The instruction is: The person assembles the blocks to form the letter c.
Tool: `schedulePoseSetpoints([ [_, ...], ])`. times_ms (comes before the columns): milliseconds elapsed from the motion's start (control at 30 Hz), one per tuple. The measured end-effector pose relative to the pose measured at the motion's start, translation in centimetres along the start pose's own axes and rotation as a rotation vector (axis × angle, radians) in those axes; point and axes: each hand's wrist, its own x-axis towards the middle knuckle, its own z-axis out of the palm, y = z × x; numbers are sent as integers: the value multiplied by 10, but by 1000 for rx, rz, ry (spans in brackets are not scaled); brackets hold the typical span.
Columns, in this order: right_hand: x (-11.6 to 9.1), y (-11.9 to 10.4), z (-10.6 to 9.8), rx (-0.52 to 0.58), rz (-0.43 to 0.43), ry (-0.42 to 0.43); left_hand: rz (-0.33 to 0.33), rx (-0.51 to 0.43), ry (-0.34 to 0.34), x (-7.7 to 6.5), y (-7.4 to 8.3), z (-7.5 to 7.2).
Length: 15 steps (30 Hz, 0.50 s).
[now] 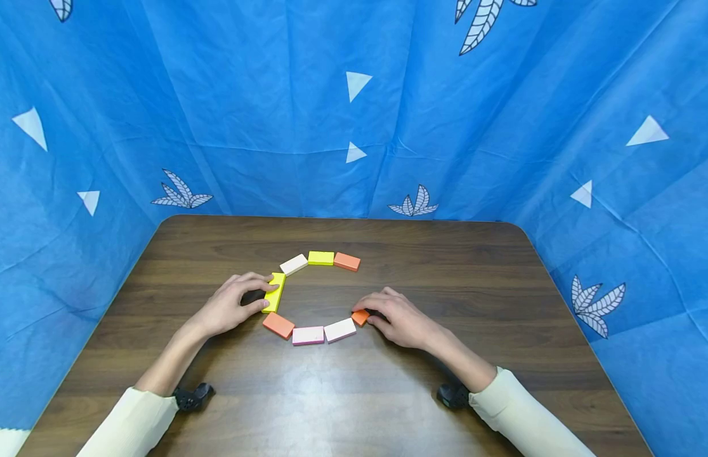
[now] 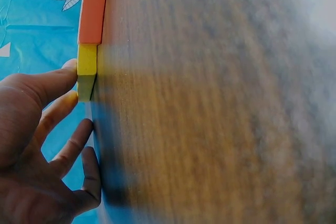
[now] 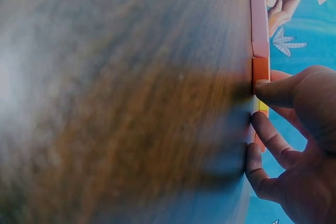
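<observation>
Flat domino-like blocks lie in an open curve on the table. My left hand [image 1: 225, 308] pinches a yellow block [image 1: 276, 297] at the curve's left side, thumb near one end and forefinger farther up. Just below it lies a salmon block [image 1: 278, 325], followed by a pink block [image 1: 308, 336] and a pale pink one [image 1: 340, 330]. At the lower right end, my right hand [image 1: 404, 322] holds an orange block [image 1: 361, 317] between thumb and fingers, beside the pale pink block. The fingers partly cover this orange block in the head view.
Along the far side run a cream block [image 1: 294, 264], a second yellow block [image 1: 321, 258] and another salmon block [image 1: 347, 261]. The curve has a gap on its right. A blue patterned curtain [image 1: 331, 114] surrounds the brown wooden table [image 1: 474, 273].
</observation>
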Motion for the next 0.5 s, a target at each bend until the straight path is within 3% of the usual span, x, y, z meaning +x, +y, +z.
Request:
schedulePoseSetpoints([
  [333, -5, 7, 4, 34, -32, 54, 4, 3, 4, -1, -1, -1],
  [500, -15, 10, 0, 50, 24, 67, 1, 6, -1, -1, -2, 0],
])
